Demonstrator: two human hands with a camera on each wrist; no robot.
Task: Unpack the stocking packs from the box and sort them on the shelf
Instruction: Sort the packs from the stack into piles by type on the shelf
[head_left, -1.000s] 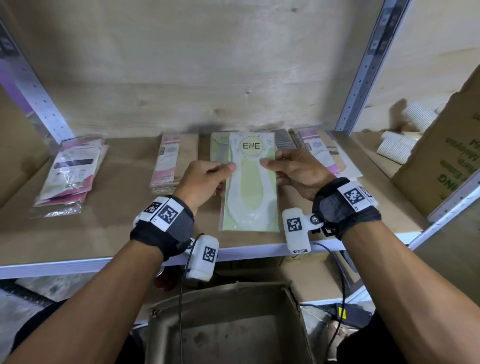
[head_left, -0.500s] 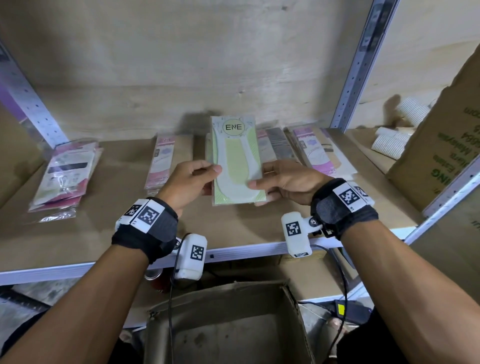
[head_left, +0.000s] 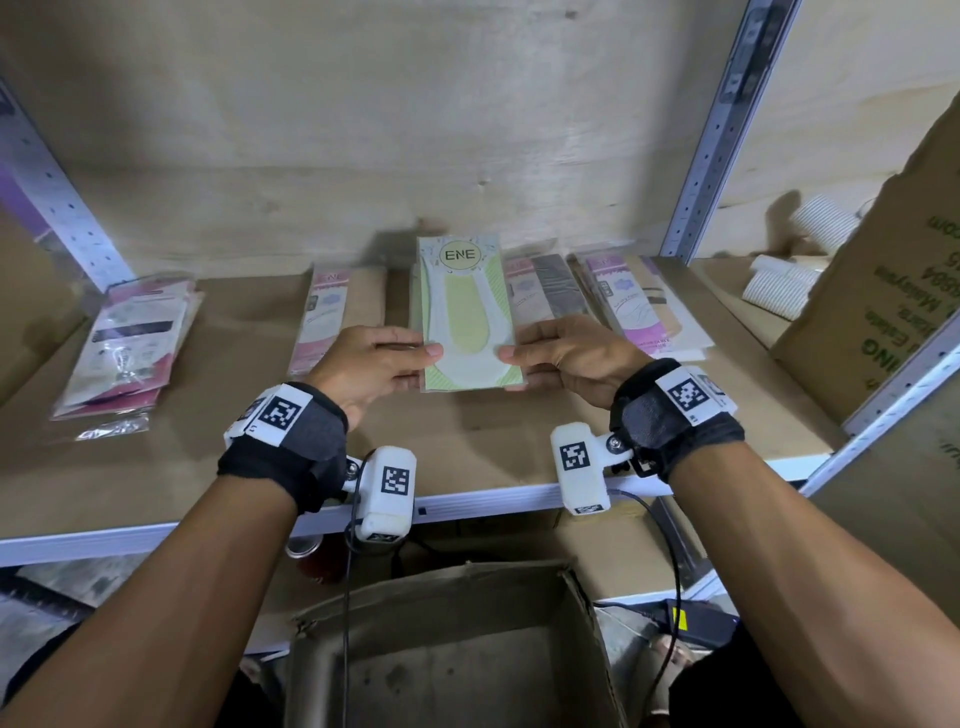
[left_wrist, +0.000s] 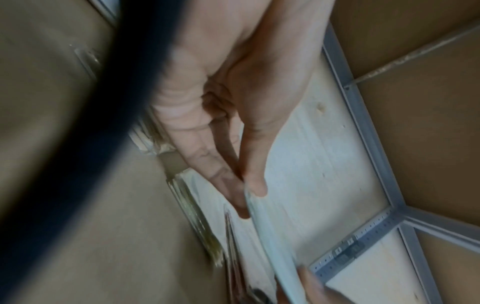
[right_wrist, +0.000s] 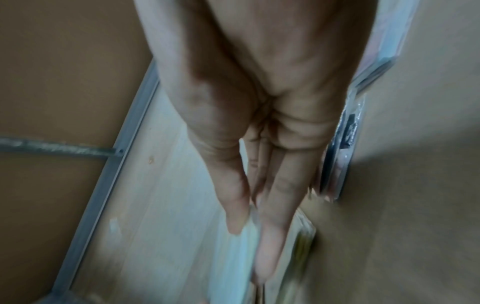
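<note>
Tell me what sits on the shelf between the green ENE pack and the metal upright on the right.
In the head view, two flat stocking packs lie between the ENE pack and the upright: a dark-stocking pack, then a pink-and-white pack.

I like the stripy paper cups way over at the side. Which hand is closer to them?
Right. The right hand pinches the green pack, on the side toward the cups; the left hand pinches the pack's far side.

White ribbed rolls (head_left: 779, 280) lie beside a printed cardboard carton (head_left: 883, 301); below, perhaps a red can (head_left: 306, 558).
</note>
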